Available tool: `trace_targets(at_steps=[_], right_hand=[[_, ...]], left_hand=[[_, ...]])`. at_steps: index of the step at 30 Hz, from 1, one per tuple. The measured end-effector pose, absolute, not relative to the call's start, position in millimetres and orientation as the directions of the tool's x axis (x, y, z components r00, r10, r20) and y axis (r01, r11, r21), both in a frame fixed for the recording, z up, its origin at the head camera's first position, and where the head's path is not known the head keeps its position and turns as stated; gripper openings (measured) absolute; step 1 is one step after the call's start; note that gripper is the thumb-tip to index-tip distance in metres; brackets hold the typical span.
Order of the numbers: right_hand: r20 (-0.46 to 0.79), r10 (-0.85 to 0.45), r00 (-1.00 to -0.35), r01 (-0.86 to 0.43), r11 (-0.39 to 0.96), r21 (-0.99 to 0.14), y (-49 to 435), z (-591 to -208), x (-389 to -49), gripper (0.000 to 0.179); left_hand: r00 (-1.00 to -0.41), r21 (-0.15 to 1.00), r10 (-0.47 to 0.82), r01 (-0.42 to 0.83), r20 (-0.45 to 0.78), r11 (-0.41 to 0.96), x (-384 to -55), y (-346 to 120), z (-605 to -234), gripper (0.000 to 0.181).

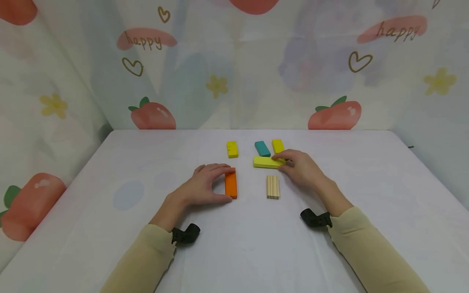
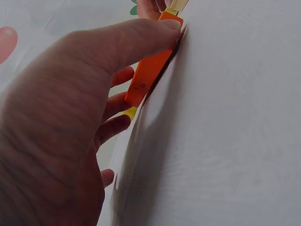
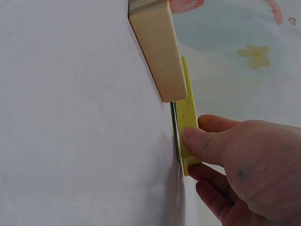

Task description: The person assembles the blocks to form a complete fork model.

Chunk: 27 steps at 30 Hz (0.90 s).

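An orange block [image 1: 231, 185] stands lengthwise on the white table, and my left hand [image 1: 205, 185] pinches its two ends between thumb and fingers. In the left wrist view the thumb [image 2: 136, 41] lies across the near end of that block. My right hand [image 1: 302, 169] pinches the right end of a long yellow-green block [image 1: 265, 162], which lies crosswise. In the right wrist view the thumb [image 3: 204, 141] presses on this block's side. A pale, ridged wooden block [image 1: 272, 187] lies between the hands, touched by neither.
Behind the hands lie a small yellow block [image 1: 232, 149], a teal block [image 1: 262, 148] and another yellow block [image 1: 277, 145], which is close to my right fingers. A patterned cloth [image 1: 234, 81] hangs at the table's back edge.
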State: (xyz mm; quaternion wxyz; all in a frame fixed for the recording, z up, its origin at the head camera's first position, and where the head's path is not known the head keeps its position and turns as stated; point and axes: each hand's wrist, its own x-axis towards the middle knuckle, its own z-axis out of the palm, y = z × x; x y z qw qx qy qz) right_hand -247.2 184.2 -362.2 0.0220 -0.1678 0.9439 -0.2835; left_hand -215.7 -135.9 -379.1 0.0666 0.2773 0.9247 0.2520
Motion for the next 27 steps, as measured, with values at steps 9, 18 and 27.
trace_targets(at_steps=[9, 18, 27], right_hand=[[0.045, -0.331, -0.942, -0.3, 0.781, -0.547, 176.6, -360.8, -247.3, 0.036], [0.046, -0.352, -0.935, -0.321, 0.783, -0.532, 166.7, -356.3, -249.8, 0.035], [0.012, -0.34, -0.94, -0.292, 0.787, -0.544, 159.0, -356.8, -250.0, 0.035]], left_hand=[[-0.813, 0.513, 0.581, 0.513, 0.033, 0.688, -216.9, -127.0, -376.9, 0.074], [-0.783, 0.517, 0.62, 0.552, 0.05, 0.655, -217.2, -110.5, -372.4, 0.076], [-0.772, 0.527, 0.635, 0.553, 0.033, 0.646, -215.6, -101.3, -374.8, 0.075]])
